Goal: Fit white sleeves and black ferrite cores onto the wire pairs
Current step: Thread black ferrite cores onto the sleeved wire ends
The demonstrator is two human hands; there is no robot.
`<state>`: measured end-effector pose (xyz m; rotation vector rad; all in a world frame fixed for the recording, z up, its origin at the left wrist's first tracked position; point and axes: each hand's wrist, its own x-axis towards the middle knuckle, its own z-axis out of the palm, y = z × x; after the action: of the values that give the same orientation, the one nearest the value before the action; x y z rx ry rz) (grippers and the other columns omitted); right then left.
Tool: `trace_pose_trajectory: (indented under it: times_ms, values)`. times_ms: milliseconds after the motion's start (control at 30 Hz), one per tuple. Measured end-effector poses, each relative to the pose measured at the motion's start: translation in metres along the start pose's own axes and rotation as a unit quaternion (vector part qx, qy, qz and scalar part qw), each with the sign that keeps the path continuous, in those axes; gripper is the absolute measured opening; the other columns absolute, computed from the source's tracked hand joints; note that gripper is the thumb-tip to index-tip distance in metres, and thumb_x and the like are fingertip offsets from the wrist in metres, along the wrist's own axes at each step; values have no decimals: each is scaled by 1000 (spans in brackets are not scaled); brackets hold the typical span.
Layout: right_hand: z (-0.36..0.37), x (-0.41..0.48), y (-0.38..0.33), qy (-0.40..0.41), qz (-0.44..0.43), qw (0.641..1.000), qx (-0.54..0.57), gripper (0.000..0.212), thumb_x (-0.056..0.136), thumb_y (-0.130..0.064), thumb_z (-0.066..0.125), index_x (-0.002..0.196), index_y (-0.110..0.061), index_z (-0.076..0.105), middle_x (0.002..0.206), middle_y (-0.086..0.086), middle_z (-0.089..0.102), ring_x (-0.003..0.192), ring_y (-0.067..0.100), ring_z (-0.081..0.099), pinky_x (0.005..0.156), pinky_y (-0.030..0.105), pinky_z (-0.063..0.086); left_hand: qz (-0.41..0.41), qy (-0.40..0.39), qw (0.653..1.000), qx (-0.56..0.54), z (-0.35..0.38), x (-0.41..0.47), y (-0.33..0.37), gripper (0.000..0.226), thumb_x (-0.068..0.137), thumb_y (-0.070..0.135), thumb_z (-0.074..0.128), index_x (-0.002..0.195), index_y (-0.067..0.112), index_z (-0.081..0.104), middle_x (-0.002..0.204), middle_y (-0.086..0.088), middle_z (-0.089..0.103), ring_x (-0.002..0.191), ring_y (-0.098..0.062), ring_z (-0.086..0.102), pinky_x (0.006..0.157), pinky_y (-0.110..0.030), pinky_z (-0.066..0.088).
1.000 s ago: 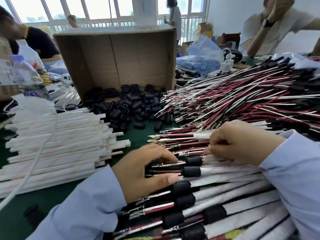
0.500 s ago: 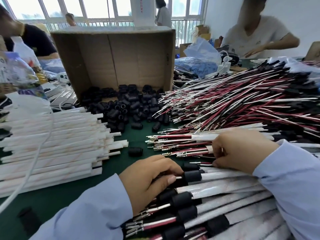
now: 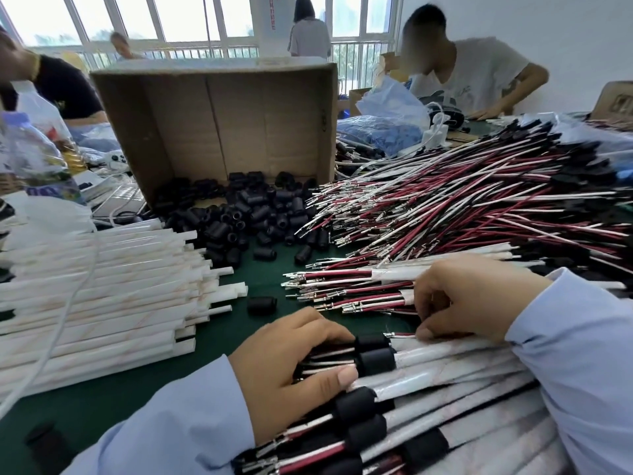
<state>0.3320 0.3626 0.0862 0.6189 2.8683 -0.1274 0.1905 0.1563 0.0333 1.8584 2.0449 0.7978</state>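
My left hand (image 3: pixel 294 368) curls over the red and white wire ends of a pair, with thumb and forefinger against a black ferrite core (image 3: pixel 376 359) that butts on its white sleeve. My right hand (image 3: pixel 469 296) pinches a sleeved wire pair (image 3: pixel 404 335) just right of the core. Finished pairs (image 3: pixel 428 409) with sleeves and cores lie stacked under both hands. Sleeved pairs without cores (image 3: pixel 359 279) lie beyond them. Empty white sleeves (image 3: pixel 102 293) are piled at left. Loose cores (image 3: pixel 246 214) spill from the box. Bare wire pairs (image 3: pixel 462 207) are heaped at right.
An open cardboard box (image 3: pixel 219 125) lies on its side at the back. One stray core (image 3: pixel 262 305) sits on the green mat (image 3: pixel 222 323). A plastic bottle (image 3: pixel 30 156), a white cable (image 3: pixel 68 303) and a blue bag (image 3: pixel 387 125) stand around. A person (image 3: pixel 479 73) works opposite.
My left hand has slid the core rightward along the wire pair up against its sleeve. My right hand has kept its pinch on that pair. The person opposite has leaned forward.
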Motion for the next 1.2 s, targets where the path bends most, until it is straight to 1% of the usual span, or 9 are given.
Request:
trace_pose_trajectory:
  times_ms: [267, 400, 500, 600, 667, 800, 933, 1100, 1200]
  values:
    - [1, 0, 0, -7, -8, 1000, -21, 10, 78, -40, 71, 84, -39, 64, 64, -17, 49, 54, -5, 42, 43, 8, 27, 21, 54, 996, -67, -11, -6, -13, 22, 93, 33, 49, 92, 28, 70, 89, 15, 65, 89, -4, 62, 79, -20, 46]
    - [4, 1, -1, -17, -14, 1000, -21, 15, 76, -41, 73, 72, -34, 61, 62, -15, 49, 54, -2, 43, 47, 15, 32, -36, 179, 977, 114, -31, -3, -37, 21, 88, 36, 55, 99, 24, 68, 99, 11, 58, 94, -8, 55, 83, -24, 44]
    - [7, 4, -5, -19, -28, 999, -29, 17, 79, -43, 70, 71, -31, 60, 62, -14, 51, 55, 0, 44, 51, 19, 38, -147, 108, 947, 266, -37, 1, -49, 31, 91, 35, 56, 122, 31, 57, 118, 7, 52, 111, -19, 45, 95, -31, 37]
    - [12, 6, -12, 1, -48, 998, -45, 16, 83, -40, 63, 72, -30, 56, 64, -13, 51, 57, 3, 44, 56, 24, 40, -125, 90, 930, 332, -33, 3, -48, 24, 90, 43, 54, 115, 39, 56, 111, 16, 54, 110, -16, 44, 88, -28, 34]
    - [11, 6, -12, 4, -63, 998, -22, 10, 85, -33, 60, 77, -29, 57, 65, -12, 52, 57, 4, 45, 56, 22, 39, -67, 140, 950, 272, -32, 4, -47, 17, 84, 35, 67, 100, 32, 62, 95, 14, 55, 96, -17, 52, 78, -28, 37]
    - [5, 0, -3, 88, -89, 984, 130, 11, 88, -26, 59, 78, -23, 56, 77, -5, 57, 65, 5, 48, 61, 23, 41, -63, 209, 975, -50, -29, 14, -43, 13, 84, 30, 70, 92, 31, 60, 82, 11, 63, 79, -4, 59, 68, -12, 42]
    - [9, 1, -6, 193, -115, 905, 362, 13, 94, -25, 52, 82, -20, 54, 63, 3, 61, 50, 10, 53, 50, 20, 43, -63, 151, 944, -285, -18, 26, -29, 21, 81, 28, 70, 99, 23, 61, 85, 8, 70, 80, -13, 70, 67, -19, 52]
    - [20, 7, -17, 277, -180, 901, 281, 35, 92, -54, 48, 78, -28, 68, 61, -6, 57, 63, 11, 56, 61, 31, 48, -56, 76, 919, -383, -16, 37, -20, 28, 75, 18, 61, 102, 11, 59, 86, 1, 69, 79, -12, 71, 66, -19, 53]
    - [19, 8, -15, 274, -180, 884, 334, 32, 86, -49, 55, 100, -28, 74, 70, -11, 63, 74, 9, 60, 69, 26, 49, -60, 64, 901, -426, -17, 36, -18, 30, 75, 16, 59, 103, 6, 58, 84, 0, 71, 77, -11, 70, 66, -20, 54]
